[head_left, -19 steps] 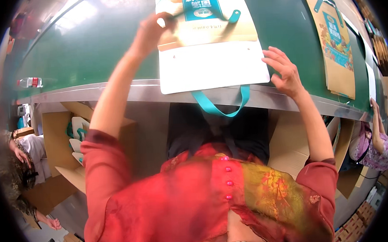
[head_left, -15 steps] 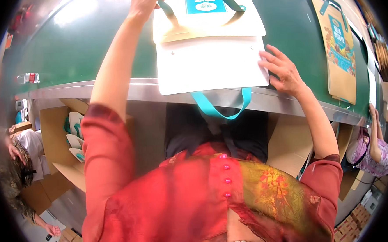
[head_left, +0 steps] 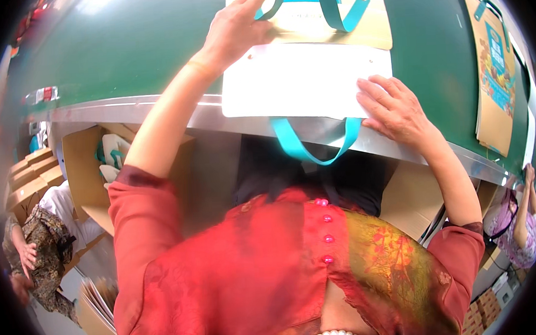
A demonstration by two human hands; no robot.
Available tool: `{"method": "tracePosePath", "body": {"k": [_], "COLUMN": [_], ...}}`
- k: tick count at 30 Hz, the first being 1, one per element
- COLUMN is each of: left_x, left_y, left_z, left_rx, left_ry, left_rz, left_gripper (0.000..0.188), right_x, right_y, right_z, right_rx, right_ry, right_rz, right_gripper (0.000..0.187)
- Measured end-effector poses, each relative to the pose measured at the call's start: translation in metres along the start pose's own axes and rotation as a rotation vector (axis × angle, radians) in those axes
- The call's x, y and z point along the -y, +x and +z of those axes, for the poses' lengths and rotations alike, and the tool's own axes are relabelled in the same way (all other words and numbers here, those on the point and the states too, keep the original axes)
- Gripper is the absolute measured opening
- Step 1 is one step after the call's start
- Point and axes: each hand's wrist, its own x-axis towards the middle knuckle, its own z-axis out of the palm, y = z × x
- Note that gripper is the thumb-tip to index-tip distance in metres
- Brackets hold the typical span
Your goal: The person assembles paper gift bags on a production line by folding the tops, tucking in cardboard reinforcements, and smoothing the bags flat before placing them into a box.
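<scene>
A tan and white paper carrier bag [head_left: 369, 25] lies on the green table in front of me, with teal ribbon handles [head_left: 332, 12] on its upper side. Its white flap or panel [head_left: 300, 84] reaches over the table's front edge. A teal handle loop [head_left: 319, 157] hangs below that panel. My left hand [head_left: 233, 33] is open at the bag's left side, thumb and forefinger apart, close to one handle end. My right hand [head_left: 395, 109] lies open with its fingers on the right edge of the white panel.
A flat brown bag with a handle [head_left: 493, 77] lies on the right of the green table [head_left: 134, 50]. Metal edging [head_left: 107, 108] runs along its front. Below stands an open cardboard box [head_left: 86, 159] holding white pieces with teal straps. People are at the left [head_left: 41, 240] and right [head_left: 519, 221].
My left hand has come down and right, nearer the fold between bag and panel. My right hand has moved onto the panel's edge. The view has shifted slightly.
</scene>
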Motion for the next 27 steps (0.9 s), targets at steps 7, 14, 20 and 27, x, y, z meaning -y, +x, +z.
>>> {"method": "tracePosePath", "body": {"k": [7, 14, 20, 27], "left_x": [-0.027, -0.043, -0.029, -0.025], "left_y": [-0.099, -0.101, -0.071, -0.054], "left_z": [-0.038, -0.023, -0.012, -0.011], "left_rx": [0.072, 0.136, 0.151, 0.390], "left_ry": [-0.061, 0.123, 0.079, 0.021], "left_rz": [0.161, 0.337, 0.223, -0.101], "left_gripper": [0.030, 0.015, 0.007, 0.014], "right_x": [-0.002, 0.013, 0.006, 0.005], "right_y": [-0.005, 0.005, 0.013, 0.022], "right_z": [0.011, 0.013, 0.022, 0.019], "right_rx": [-0.080, -0.194, -0.291, -0.111], "right_ry": [-0.071, -0.108, 0.002, 0.309], "right_rz": [-0.179, -0.048, 0.196, 0.631], "right_gripper": [0.029, 0.022, 0.014, 0.015]}}
